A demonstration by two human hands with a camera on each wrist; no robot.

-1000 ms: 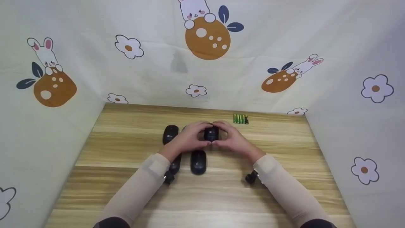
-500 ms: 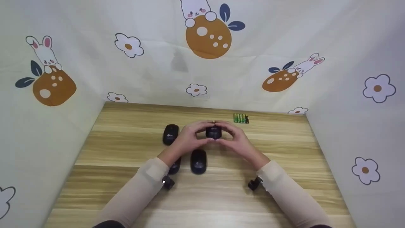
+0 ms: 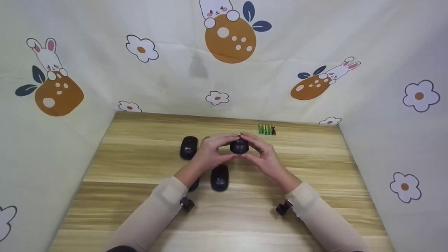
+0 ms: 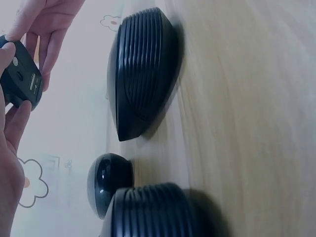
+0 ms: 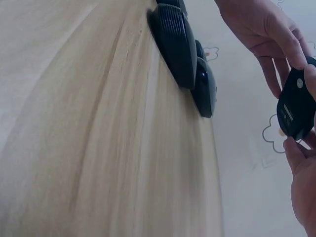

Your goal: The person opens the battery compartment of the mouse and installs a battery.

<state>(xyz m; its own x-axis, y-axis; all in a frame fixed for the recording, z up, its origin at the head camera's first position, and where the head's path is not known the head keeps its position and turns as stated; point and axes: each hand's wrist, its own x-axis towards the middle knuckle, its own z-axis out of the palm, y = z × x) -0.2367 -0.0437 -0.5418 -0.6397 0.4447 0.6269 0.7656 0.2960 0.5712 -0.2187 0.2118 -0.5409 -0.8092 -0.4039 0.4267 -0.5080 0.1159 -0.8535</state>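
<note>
Because the black mouse [image 3: 239, 147] looks light, rigid and slick, its edges should suit gripping; left hand [image 3: 212, 149] and right hand [image 3: 265, 151] pinch it there, fingers arched

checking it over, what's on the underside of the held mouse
A pale round mark, dark oval and label show on the mouse; the left hand and right hand hide parts of its edge.

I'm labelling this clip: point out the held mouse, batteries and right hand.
Held mouse [image 3: 239, 147], head view, middle of its body.
Batteries [image 3: 265, 129], head view, middle of the row.
Right hand [image 3: 266, 153], head view, its middle.
</note>
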